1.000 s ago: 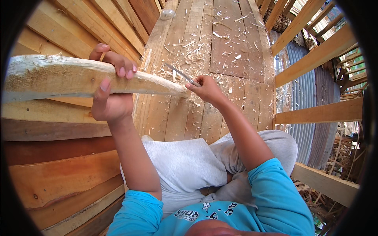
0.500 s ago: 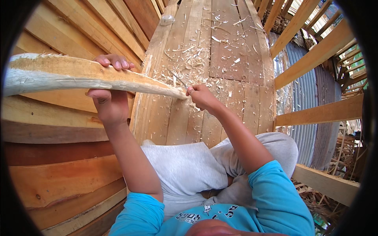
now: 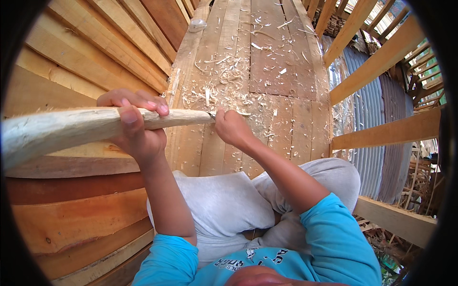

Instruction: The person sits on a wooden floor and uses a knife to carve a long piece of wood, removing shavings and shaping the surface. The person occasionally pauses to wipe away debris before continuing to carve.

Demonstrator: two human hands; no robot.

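Note:
A long, pale, peeled piece of wood, thick at the left and narrowing to the right, lies across in front of me above the floor. My left hand is closed round it, with the thumb on the near side and the fingers over the far side. At the narrow tip, my right hand is in a fist round a small knife. Only a short dark bit of blade shows, touching the wood's end; the handle is hidden in the fist.
Wood shavings litter the plank floor. A slatted timber wall rises close on the left. Along the right runs a wooden railing, with corrugated metal sheets beyond. A small clear plastic item sits far off.
The wood has rolled in my left hand, and its thick end has dropped nearer to me. My right hand has shifted slightly left and nearer, turning the knife blade against the tip.

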